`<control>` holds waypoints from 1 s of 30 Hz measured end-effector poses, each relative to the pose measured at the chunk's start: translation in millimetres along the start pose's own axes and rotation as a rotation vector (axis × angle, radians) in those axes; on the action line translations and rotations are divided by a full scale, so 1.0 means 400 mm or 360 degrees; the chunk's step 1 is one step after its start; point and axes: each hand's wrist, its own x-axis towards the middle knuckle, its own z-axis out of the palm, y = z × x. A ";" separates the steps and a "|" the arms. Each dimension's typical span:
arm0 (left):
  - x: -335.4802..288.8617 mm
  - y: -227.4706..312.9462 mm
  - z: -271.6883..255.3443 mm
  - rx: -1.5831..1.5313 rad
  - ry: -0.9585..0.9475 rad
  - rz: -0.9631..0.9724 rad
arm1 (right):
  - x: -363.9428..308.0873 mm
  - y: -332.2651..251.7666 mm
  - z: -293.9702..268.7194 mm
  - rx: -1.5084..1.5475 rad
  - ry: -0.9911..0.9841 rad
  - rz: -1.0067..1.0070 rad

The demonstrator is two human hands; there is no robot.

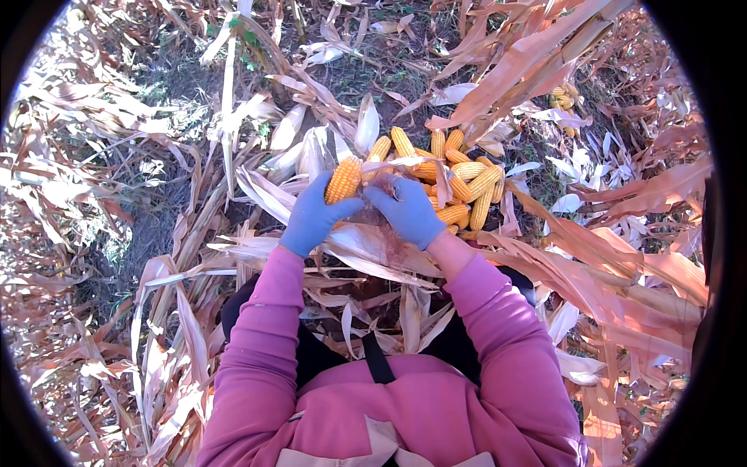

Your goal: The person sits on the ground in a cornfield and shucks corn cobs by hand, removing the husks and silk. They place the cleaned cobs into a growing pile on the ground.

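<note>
Head view. Left hand [313, 214], blue-gloved, grasps a husked yellow corn ear [343, 180], fingers wrapped about its lower part, tip pointing far and slightly right. Right hand [412, 212], also blue-gloved, is just right of it, fingers curled in toward the left hand beside reddish-brown corn silk [395, 243]; cannot tell whether it grips anything. Pale dry husk leaves [373, 251] spread beneath and near both hands.

Heap of bare yellow corn ears [484, 184]: on the ground, just beyond and right of the right hand; ears lie at mixed angles, some crossing, a few partly under dry leaves. Second, smaller corn pile [566, 100] at far right, partly hidden by leaves. Dry corn stalks [537, 66] slant across the far right. Near side: pink sleeves [261, 350] and a black strap [377, 359].
</note>
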 end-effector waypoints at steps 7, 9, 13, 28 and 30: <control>-0.009 0.025 -0.033 -0.0643 -0.0139 -0.0190 | 0.006 -0.015 -0.031 0.0247 0.0197 0.0095; -0.008 0.023 -0.035 -0.0718 -0.0150 -0.0178 | 0.000 -0.034 -0.034 0.0349 0.0131 0.0111; -0.013 0.038 -0.021 -0.0764 -0.0045 -0.0152 | -0.010 -0.024 -0.024 0.0319 0.0069 0.0080; -0.021 0.041 0.027 -0.0977 -0.0011 0.0000 | -0.057 -0.016 0.091 0.0297 -0.0516 0.0222; -0.022 0.036 0.031 -0.1082 0.0035 0.0053 | -0.051 -0.012 0.100 0.0274 -0.0592 0.0228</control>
